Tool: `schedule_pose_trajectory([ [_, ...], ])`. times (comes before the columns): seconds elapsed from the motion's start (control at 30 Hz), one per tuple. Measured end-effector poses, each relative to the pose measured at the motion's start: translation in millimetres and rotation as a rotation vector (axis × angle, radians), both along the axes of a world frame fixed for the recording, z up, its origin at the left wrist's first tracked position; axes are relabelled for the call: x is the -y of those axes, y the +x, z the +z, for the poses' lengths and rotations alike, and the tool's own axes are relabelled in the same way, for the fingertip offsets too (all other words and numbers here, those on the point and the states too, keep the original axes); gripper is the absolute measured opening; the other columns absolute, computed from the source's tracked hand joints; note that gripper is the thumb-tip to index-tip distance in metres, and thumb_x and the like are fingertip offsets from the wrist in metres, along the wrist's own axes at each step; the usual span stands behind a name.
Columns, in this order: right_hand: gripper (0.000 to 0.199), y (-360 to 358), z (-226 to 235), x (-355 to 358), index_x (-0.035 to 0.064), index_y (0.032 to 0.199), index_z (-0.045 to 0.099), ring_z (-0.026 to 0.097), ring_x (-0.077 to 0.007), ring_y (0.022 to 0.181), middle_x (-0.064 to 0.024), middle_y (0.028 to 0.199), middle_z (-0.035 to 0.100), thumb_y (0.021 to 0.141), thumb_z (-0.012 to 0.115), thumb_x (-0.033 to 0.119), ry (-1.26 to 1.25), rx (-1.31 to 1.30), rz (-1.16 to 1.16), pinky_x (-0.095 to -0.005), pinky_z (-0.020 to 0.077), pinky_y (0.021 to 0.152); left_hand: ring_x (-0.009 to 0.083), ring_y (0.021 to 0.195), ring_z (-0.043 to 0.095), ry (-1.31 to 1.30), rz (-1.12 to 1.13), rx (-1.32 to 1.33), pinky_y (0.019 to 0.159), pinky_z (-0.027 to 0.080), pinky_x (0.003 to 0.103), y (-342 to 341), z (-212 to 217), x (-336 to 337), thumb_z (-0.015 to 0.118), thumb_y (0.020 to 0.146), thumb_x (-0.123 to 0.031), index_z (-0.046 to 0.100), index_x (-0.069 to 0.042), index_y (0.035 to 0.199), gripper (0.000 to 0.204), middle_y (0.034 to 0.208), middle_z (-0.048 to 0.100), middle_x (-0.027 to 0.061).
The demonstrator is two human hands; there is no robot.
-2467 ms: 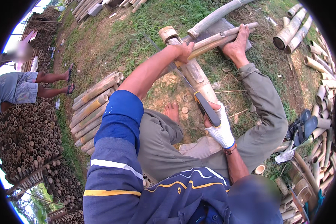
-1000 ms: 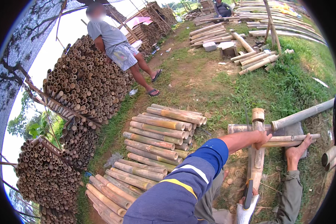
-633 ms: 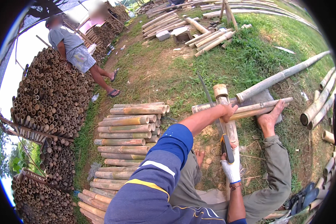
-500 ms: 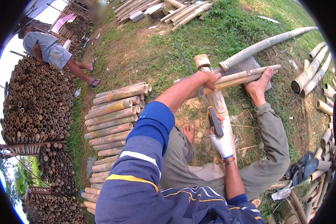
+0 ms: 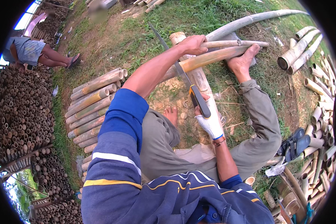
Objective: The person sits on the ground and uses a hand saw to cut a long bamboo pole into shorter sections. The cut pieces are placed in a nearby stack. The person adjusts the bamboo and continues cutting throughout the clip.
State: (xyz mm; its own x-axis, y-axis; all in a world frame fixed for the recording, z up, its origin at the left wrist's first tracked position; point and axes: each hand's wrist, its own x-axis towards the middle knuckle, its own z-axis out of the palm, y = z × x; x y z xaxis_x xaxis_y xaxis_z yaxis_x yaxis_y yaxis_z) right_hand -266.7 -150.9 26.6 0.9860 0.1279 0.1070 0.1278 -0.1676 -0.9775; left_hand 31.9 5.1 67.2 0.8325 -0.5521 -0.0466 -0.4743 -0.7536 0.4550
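Note:
A white knitted glove covers part of my right hand [image 5: 210, 125], which is closed round the black and yellow handle of a handsaw [image 5: 198, 100]. Its long blade slants away to the upper left and lies against a thick bamboo pole [image 5: 211, 59], under my left forearm. My bare left hand [image 5: 193, 44] is closed on the near end of a thinner bamboo pole [image 5: 231, 43]. Both poles pass over a bamboo post [image 5: 199, 76] that slopes up from between my legs. My bare foot [image 5: 242, 63] presses on the poles at their right side.
A stack of cut bamboo [image 5: 91, 100] lies left of my leg. Beyond it stands a tall bamboo pile [image 5: 22, 112] with another person [image 5: 33, 50] beside it. A long curved pole [image 5: 254, 19] lies ahead. Sandals [image 5: 296, 143] and loose bamboo [image 5: 317, 160] are at right.
The whole view has shifted, so things sit further left and higher. My left hand has moved slightly away from me relative to the post. The gap between the two poles looks wider.

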Motion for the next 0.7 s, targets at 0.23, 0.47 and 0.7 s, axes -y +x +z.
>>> schedule_pose_trajectory([
  [0.23,0.053,-0.6,7.9,5.4,-0.0002,0.14,0.056,0.064,-0.0243,0.113,-0.014,0.122,0.064,0.088,0.065,-0.003,-0.027,-0.001,0.011,-0.0339,0.0511,0.1,0.0353,0.113,0.07,-0.129,0.043,0.127,0.1,0.055,0.045,-12.5,14.2,-0.3,0.077,0.095,-0.036,0.068,-0.005,0.134,0.05,0.125,0.072,0.0193],
  [0.47,0.057,2.9,-40.5,4.7,0.0013,0.141,0.055,0.062,-0.0267,0.117,-0.0157,0.126,0.062,0.085,0.065,-0.001,0.071,0.107,-0.002,-0.0368,0.05,0.103,0.0355,0.116,0.07,-0.075,-0.067,0.219,0.103,0.054,0.045,-33.2,41.3,35.3,0.077,0.095,-0.033,0.067,-0.004,0.135,0.05,0.128,0.071,0.0182],
  [0.7,0.053,-2.0,-20.3,4.3,0.0046,0.14,0.057,0.061,-0.014,0.089,-0.0057,0.103,0.064,0.088,0.065,0.0,0.087,-0.017,0.021,-0.0301,0.0528,0.08,0.0321,0.118,0.07,-0.146,0.072,0.134,0.106,0.053,0.042,-29.8,25.7,8.5,0.079,0.094,-0.035,0.066,-0.001,0.138,0.057,0.132,0.071,0.0198],
])
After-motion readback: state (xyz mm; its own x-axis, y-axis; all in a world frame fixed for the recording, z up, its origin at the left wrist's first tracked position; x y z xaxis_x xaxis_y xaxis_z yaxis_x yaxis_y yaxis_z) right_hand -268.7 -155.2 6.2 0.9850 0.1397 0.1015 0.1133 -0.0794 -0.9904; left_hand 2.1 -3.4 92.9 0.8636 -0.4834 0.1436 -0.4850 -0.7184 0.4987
